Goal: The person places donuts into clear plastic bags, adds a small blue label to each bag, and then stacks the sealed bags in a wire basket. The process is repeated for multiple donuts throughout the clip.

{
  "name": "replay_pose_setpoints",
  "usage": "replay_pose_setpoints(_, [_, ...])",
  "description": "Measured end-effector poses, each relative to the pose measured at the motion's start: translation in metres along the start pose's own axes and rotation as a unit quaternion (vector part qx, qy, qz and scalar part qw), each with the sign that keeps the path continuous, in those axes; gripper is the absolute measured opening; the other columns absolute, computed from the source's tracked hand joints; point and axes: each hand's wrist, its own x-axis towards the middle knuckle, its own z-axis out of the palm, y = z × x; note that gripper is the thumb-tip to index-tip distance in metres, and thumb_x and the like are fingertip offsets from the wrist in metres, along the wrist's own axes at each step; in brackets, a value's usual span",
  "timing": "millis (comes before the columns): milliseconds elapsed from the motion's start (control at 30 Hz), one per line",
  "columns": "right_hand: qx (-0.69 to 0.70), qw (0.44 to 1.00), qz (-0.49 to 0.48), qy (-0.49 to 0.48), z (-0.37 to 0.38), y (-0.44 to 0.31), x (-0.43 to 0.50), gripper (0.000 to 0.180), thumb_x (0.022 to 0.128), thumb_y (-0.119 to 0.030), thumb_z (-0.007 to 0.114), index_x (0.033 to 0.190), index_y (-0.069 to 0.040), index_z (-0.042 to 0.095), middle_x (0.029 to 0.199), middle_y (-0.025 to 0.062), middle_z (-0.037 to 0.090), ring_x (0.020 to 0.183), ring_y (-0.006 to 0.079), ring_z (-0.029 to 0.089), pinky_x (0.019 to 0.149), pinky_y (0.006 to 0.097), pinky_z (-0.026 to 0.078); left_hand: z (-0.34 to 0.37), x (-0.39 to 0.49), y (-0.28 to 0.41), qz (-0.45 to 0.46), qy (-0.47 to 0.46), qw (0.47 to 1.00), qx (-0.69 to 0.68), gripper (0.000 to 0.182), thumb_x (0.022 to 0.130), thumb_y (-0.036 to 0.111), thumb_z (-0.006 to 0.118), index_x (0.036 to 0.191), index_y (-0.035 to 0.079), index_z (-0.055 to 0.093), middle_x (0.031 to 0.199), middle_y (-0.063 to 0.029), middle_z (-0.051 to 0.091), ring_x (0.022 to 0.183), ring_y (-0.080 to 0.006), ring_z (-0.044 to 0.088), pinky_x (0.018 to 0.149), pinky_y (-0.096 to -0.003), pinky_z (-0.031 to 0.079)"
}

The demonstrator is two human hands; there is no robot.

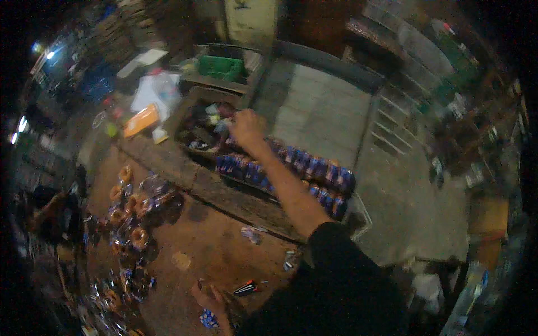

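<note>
My right arm reaches across the workbench, and my right hand [249,126] is over the right side of a wooden compartment [197,153] filled with mixed small items. Its fingers are curled, but blur hides whether they hold anything. Two rows of blue-and-copper-coloured parts [311,166] stand beneath and beside my right forearm. Low in the view, my left hand [210,296] is just above the brown bench top [189,248]; its fingertips are too dim to read. Close by it lie a cluster of small blue pieces [209,318] and a hand tool with orange-red grips [246,288].
Copper-coloured ring-shaped parts [139,238], with shiny clear plastic among them, are heaped along the bench's left side. An orange box [142,120] and white paper [153,90] lie beyond the raised wooden ledge [168,157]. A green container [222,67] stands at the back.
</note>
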Motion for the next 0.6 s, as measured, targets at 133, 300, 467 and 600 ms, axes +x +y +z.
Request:
replay_pose_setpoints(133, [0.133, 0.975, -0.095, 0.15, 0.011, -0.061, -0.067, 0.042, 0.088, -0.031, 0.075, 0.118, -0.004, 0.066, 0.13, 0.0192, 0.059, 0.123, 0.041, 0.056, 0.1, 0.0588, 0.045, -0.007, 0.022, 0.017, -0.032, -0.011, 0.999, 0.0, 0.051, 0.097, 0.022, 0.068, 0.139, -0.005, 0.056, 0.131, -0.0271, 0.058, 0.115, -0.0438, 0.061, 0.102, -0.0511, 0.05])
replay_pose_setpoints(300, [0.178, 0.973, -0.149, -0.005, 0.039, -0.093, -0.162, 0.043, 0.089, -0.027, 0.073, 0.126, -0.006, 0.064, 0.139, 0.0224, 0.055, 0.14, 0.0434, 0.047, 0.115, 0.066, 0.036, -0.008, 0.039, 0.015, -0.025, 0.015, 0.999, 0.029, 0.051, 0.102, 0.03, 0.064, 0.14, -0.004, 0.056, 0.135, -0.0266, 0.057, 0.12, -0.0448, 0.058, 0.106, -0.0569, 0.046])
replay_pose_setpoints(467, [0.067, 0.952, -0.223, -0.198, 0.046, -0.105, -0.241, 0.046, 0.092, -0.029, 0.072, 0.132, -0.009, 0.062, 0.148, 0.0223, 0.049, 0.146, 0.0455, 0.04, 0.119, 0.0725, 0.028, -0.013, 0.015, 0.007, -0.031, -0.02, 0.999, 0.005, 0.048, 0.103, 0.033, 0.063, 0.138, 0.0, 0.06, 0.137, -0.026, 0.06, 0.126, -0.0441, 0.057, 0.11, -0.0573, 0.043])
replay_pose_setpoints(600, [0.16, 0.906, -0.292, -0.261, 0.029, -0.103, -0.323, 0.042, 0.095, -0.029, 0.07, 0.132, -0.01, 0.063, 0.147, 0.0218, 0.051, 0.146, 0.0426, 0.041, 0.118, 0.0748, 0.027, -0.02, -0.01, 0.02, -0.134, 0.071, 0.988, 0.004, 0.041, 0.104, 0.033, 0.062, 0.131, 0.002, 0.065, 0.132, -0.0245, 0.063, 0.124, -0.0419, 0.058, 0.108, -0.0544, 0.044])
